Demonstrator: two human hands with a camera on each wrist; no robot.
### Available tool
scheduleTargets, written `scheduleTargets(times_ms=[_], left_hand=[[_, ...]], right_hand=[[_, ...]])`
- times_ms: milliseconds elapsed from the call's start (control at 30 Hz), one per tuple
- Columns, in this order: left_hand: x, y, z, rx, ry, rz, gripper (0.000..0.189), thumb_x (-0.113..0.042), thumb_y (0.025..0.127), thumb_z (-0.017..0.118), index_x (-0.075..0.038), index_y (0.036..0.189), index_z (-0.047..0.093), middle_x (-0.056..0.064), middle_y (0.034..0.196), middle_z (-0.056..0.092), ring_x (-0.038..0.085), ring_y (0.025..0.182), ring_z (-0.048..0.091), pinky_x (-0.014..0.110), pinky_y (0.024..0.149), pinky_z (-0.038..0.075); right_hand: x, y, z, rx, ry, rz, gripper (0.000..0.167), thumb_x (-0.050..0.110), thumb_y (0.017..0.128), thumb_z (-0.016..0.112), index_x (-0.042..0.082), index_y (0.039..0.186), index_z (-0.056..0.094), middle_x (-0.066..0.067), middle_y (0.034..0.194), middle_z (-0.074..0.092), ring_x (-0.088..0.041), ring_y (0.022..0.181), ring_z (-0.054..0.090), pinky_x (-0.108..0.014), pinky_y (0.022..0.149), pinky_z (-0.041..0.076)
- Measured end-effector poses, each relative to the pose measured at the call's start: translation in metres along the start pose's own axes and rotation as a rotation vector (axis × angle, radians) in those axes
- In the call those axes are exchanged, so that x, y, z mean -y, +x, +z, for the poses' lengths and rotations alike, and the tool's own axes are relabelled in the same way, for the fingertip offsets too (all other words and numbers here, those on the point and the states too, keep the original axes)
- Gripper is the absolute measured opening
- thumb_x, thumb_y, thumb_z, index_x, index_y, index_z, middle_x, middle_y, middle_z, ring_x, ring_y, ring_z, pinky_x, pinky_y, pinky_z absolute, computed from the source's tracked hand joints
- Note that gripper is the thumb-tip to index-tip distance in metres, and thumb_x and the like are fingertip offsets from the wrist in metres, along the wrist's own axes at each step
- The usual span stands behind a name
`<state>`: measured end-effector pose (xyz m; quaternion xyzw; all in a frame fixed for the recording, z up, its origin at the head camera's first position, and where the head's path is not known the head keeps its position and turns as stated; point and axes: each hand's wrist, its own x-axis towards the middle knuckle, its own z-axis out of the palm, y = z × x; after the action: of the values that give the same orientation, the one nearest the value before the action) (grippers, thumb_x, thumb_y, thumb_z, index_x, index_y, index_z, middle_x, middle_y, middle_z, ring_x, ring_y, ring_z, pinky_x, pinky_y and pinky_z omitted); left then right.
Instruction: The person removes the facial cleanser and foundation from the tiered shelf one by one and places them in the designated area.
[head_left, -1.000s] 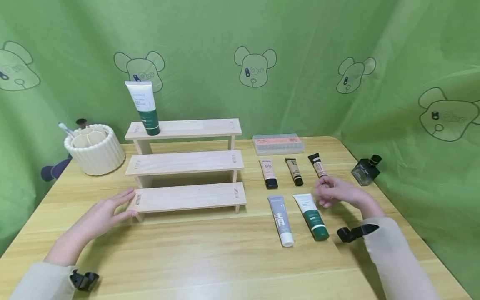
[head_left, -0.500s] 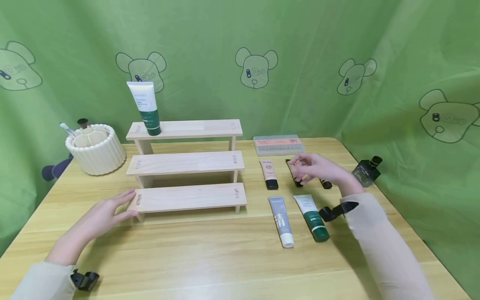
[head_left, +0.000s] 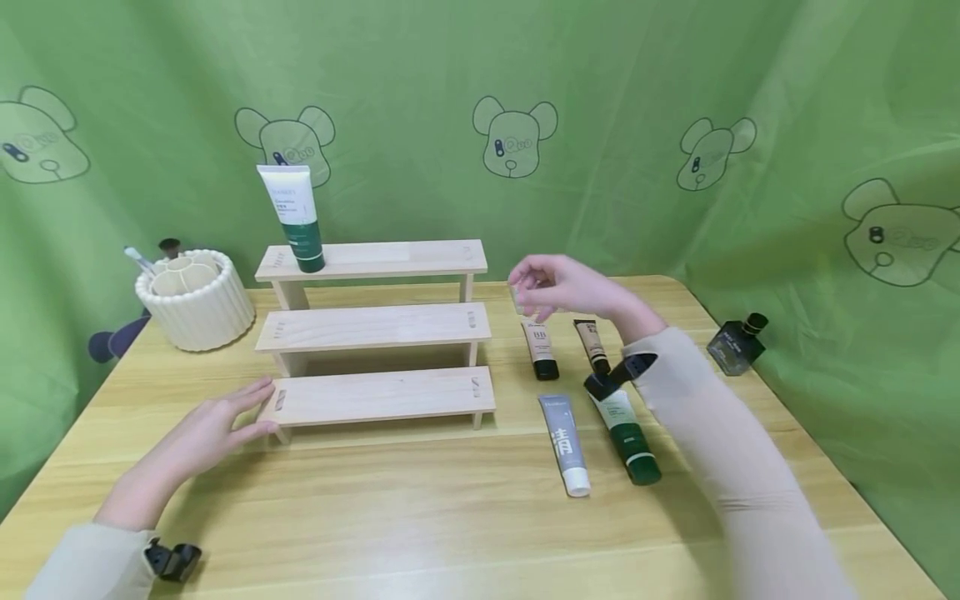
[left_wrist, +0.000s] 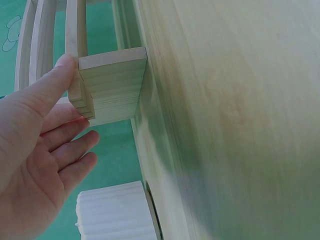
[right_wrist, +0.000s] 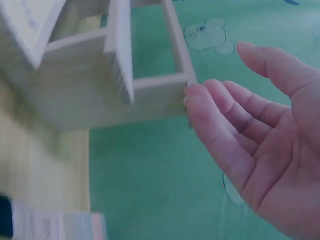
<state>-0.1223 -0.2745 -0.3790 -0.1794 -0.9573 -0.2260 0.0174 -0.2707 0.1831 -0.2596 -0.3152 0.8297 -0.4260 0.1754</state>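
My left hand is at the left end of the lowest plank of a pale wooden three-tier display shelf. In the left wrist view, the plank's end lies between thumb and index finger. My right hand, holding nothing, is raised over a pink BB cream tube, its fingers loosely bent. In the right wrist view its palm is bare, with the shelf beyond the fingertips. A white-and-green tube stands on the top tier, at the left.
Lying to the right are a grey-blue tube, another white-and-green tube and a small beige tube. A dark perfume bottle stands at the table's right edge. A white ribbed brush holder is left of the shelf.
My right hand has moved left and away from me, from beside the small dark-ended tube to above the BB cream tube. My left hand stays at the shelf.
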Motion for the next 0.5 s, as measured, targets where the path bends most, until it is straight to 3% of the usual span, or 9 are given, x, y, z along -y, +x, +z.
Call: scheduleTargets(times_ms=[300,500], left_hand=[[0.001,0.001,-0.001,0.007,0.001,-0.006,0.064,-0.037,0.088,0.060,0.009,0.131,0.043,0.027,0.137,0.037,0.047,0.121,0.036,0.059,0.098,0.030],[0.000,0.001,0.000,0.007,-0.003,-0.009,0.064,-0.036,0.088,0.061,0.009,0.130,0.043,0.027,0.136,0.037,0.047,0.121,0.036,0.059,0.099,0.029]], right_hand=[[0.030,0.051,0.008,-0.063,0.035,-0.060,0.032,0.009,0.088,0.062,-0.003,0.116,0.051,-0.017,0.098,0.056,-0.037,0.090,0.056,-0.040,0.072,0.055],[0.047,0.082,0.024,-0.070,0.076,-0.100,0.037,0.010,0.087,0.064,-0.002,0.118,0.050,-0.015,0.102,0.055,-0.029,0.089,0.058,-0.039,0.073,0.055]])
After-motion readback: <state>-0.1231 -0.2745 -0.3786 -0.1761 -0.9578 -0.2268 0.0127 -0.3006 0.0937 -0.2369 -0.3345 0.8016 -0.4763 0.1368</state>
